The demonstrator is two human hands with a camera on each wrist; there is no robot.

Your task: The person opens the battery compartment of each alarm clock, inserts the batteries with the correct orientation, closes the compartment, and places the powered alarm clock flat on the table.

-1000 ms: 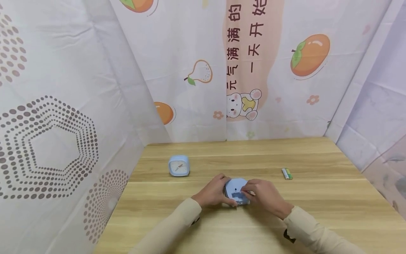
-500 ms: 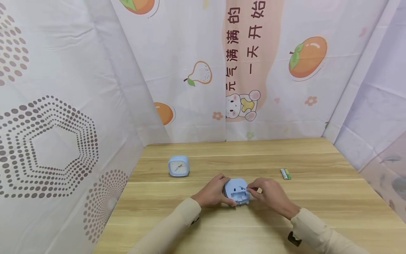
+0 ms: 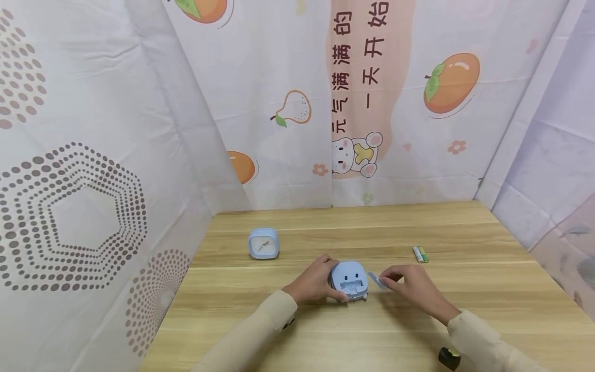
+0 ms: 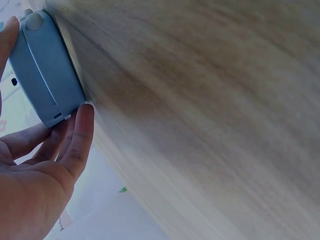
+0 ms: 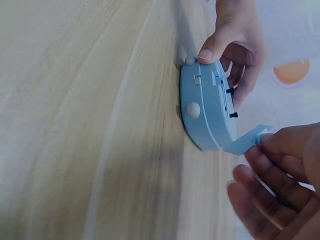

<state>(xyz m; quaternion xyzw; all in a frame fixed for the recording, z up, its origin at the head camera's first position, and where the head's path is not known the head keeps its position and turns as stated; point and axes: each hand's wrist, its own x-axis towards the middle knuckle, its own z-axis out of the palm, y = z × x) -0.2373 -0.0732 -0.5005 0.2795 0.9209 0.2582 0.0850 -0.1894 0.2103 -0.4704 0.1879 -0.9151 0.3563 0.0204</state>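
A light blue alarm clock (image 3: 349,269) lies face down on the wooden table, its back up and the battery compartment uncovered. My left hand (image 3: 316,281) grips it from the left, thumb at the near edge and fingers round the far side. Just right of the clock, my right hand (image 3: 413,287) pinches a thin blue battery cover (image 3: 375,280) between thumb and forefinger. In the right wrist view the cover (image 5: 244,142) is tilted beside the clock body (image 5: 207,112), whose small round feet and black knobs show. The left wrist view shows the side of the clock (image 4: 47,70).
A second blue clock (image 3: 263,244) stands upright at the back left, dial forward. Two batteries (image 3: 420,254), one whitish and one green, lie side by side at the back right. Printed curtains (image 3: 288,155) hang behind and beside the table (image 3: 325,341).
My right hand has moved right, away from the clock, with the battery cover pinched in it, and the open compartment now shows. The left hand keeps its grip in place.
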